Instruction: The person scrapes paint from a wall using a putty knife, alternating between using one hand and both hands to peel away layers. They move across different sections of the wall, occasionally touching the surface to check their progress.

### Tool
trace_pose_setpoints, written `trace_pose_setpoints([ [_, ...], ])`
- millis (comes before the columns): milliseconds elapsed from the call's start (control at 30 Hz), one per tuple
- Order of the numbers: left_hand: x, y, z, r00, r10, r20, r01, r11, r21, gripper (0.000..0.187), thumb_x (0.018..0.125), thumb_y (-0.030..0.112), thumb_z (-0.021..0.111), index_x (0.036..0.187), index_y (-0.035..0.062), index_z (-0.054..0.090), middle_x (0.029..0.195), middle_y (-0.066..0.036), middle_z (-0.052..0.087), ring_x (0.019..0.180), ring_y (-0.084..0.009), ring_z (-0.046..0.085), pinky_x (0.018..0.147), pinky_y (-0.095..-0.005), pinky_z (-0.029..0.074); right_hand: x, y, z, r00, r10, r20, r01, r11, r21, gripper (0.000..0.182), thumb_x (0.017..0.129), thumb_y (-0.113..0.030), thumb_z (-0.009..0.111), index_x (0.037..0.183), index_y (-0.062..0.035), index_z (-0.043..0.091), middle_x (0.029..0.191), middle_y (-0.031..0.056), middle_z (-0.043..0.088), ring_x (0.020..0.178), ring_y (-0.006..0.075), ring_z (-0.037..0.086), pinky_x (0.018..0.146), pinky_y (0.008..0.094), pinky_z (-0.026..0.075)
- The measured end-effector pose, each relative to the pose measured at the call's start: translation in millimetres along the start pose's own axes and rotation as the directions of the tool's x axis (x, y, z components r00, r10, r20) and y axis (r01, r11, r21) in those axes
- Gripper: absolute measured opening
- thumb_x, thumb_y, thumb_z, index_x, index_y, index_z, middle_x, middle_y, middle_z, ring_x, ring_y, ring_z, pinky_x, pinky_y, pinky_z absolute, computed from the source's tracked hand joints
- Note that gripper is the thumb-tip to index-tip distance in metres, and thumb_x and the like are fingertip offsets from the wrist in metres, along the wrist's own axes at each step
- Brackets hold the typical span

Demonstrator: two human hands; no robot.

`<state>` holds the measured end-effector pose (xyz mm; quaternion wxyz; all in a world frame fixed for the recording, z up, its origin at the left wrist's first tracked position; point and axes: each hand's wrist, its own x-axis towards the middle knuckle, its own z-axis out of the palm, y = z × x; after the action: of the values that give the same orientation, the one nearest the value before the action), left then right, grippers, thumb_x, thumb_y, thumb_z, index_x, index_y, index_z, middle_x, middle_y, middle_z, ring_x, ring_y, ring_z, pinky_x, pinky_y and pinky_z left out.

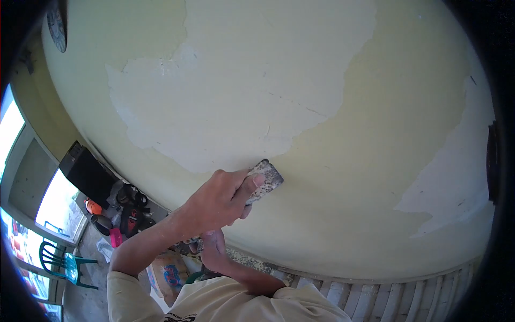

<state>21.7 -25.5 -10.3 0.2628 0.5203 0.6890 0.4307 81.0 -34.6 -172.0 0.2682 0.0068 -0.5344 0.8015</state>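
On the wall (316, 155), my left hand (220, 196) grips a putty knife (264, 182), its thumb pressed flat along the blade. The blade is speckled with white filler and dark along its far edge, which lies right at the wall surface. A large pale patch (230, 102) with ragged edges spreads over the yellowish paint just above it. Lower down, close to my body, my right hand (214, 249) is closed; its fingers are partly hidden behind my left forearm, and I cannot tell what it holds.
A second pale patch (442, 180) lies at the right. Below stand a printed cardboard box (169, 273) and a slatted surface (370, 300). At left are a green plastic chair (70, 263), a black box (88, 172), bags (131, 220) and an orange item (93, 206).
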Motion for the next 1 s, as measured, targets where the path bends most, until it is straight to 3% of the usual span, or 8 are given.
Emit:
trace_pose_setpoints([
  [267, 0, 2, -4, 0.998, -0.050, -0.040, 0.051, 0.998, 0.034, 0.039, 0.094, 0.032, 0.040, 0.073, 0.0005, 0.050, 0.045, -0.002, 0.045, 0.038, -0.0102, 0.044, 0.041, -0.0271, 0.039, 5, -6, 9, 0.999, -0.045, -0.014, 0.046, 0.997, 0.065, 0.028, 0.097, -0.029, 0.028, 0.109, -0.0059, 0.038, 0.080, -0.0008, 0.043, 0.059, 0.0043, 0.038, 0.051, 0.0193, 0.034],
  [367, 2, -7, -4, 0.985, 0.123, -0.118, -0.108, 0.986, 0.129, 0.037, 0.093, 0.031, 0.041, 0.074, 0.0003, 0.051, 0.044, -0.004, 0.045, 0.038, -0.0139, 0.046, 0.043, -0.0297, 0.040, 9, 3, 9, 0.996, -0.093, -0.005, 0.093, 0.995, 0.043, 0.028, 0.097, -0.028, 0.028, 0.108, -0.0054, 0.039, 0.080, -0.0006, 0.044, 0.059, 0.0047, 0.039, 0.052, 0.0198, 0.035],
  [433, 1, -5, -6, 0.963, 0.253, -0.093, -0.226, 0.946, 0.233, 0.029, 0.091, 0.024, 0.043, 0.082, -0.0029, 0.051, 0.056, -0.020, 0.052, 0.061, -0.0378, 0.054, 0.060, -0.0440, 0.042, 11, 16, 7, 0.987, -0.123, -0.107, 0.128, 0.991, 0.042, 0.035, 0.096, -0.033, 0.029, 0.099, -0.0033, 0.048, 0.078, 0.0049, 0.054, 0.058, 0.0120, 0.050, 0.050, 0.0246, 0.041],
  [567, 9, -2, -23, 0.992, 0.124, 0.015, -0.123, 0.955, 0.271, 0.033, 0.091, 0.025, 0.043, 0.077, -0.0034, 0.054, 0.059, -0.022, 0.053, 0.063, -0.0395, 0.053, 0.061, -0.0441, 0.042, 36, 29, -1, 0.994, -0.105, 0.037, 0.105, 0.994, -0.003, 0.027, 0.097, -0.025, 0.032, 0.098, -0.0029, 0.049, 0.084, 0.0061, 0.055, 0.065, 0.0147, 0.053, 0.059, 0.0272, 0.044],
  [633, 9, 6, -24, 0.994, 0.104, 0.023, -0.106, 0.948, 0.300, 0.037, 0.091, 0.026, 0.043, 0.072, -0.0034, 0.055, 0.061, -0.023, 0.054, 0.063, -0.0409, 0.053, 0.060, -0.0448, 0.042, 42, 11, 5, 0.882, -0.450, 0.142, 0.471, 0.850, -0.236, 0.021, 0.096, -0.017, 0.034, 0.104, -0.0022, 0.046, 0.094, 0.0075, 0.054, 0.076, 0.0163, 0.053, 0.069, 0.0283, 0.044],
  [767, 12, 17, -32, 0.988, 0.148, 0.049, -0.155, 0.902, 0.404, 0.039, 0.091, 0.029, 0.043, 0.071, -0.0024, 0.055, 0.060, -0.020, 0.055, 0.058, -0.0361, 0.056, 0.058, -0.0420, 0.044, 49, 16, 8, 0.882, -0.472, 0.021, 0.471, 0.874, -0.119, 0.020, 0.095, -0.014, 0.038, 0.111, -0.0031, 0.041, 0.101, 0.0081, 0.053, 0.084, 0.0169, 0.052, 0.074, 0.0300, 0.044],
  [833, 4, 24, -39, 0.994, -0.062, 0.090, 0.031, 0.950, 0.312, 0.038, 0.091, 0.031, 0.044, 0.075, -0.0016, 0.055, 0.058, -0.015, 0.056, 0.055, -0.0291, 0.058, 0.056, -0.0387, 0.046, 45, -5, 26, 0.970, -0.244, -0.021, 0.244, 0.953, 0.179, 0.025, 0.097, -0.021, 0.027, 0.109, -0.0038, 0.040, 0.083, 0.0059, 0.051, 0.066, 0.0146, 0.051, 0.068, 0.0294, 0.043],
  [1000, -9, -6, -41, 0.998, 0.010, 0.064, -0.017, 0.994, 0.106, 0.036, 0.092, 0.032, 0.043, 0.081, -0.0010, 0.053, 0.057, -0.013, 0.056, 0.052, -0.0261, 0.058, 0.055, -0.0372, 0.046, 40, 7, 9, 0.997, -0.078, 0.017, 0.077, 0.994, 0.080, 0.033, 0.096, -0.032, 0.033, 0.110, -0.0029, 0.040, 0.090, 0.0112, 0.055, 0.073, 0.0190, 0.055, 0.065, 0.0332, 0.047],
])
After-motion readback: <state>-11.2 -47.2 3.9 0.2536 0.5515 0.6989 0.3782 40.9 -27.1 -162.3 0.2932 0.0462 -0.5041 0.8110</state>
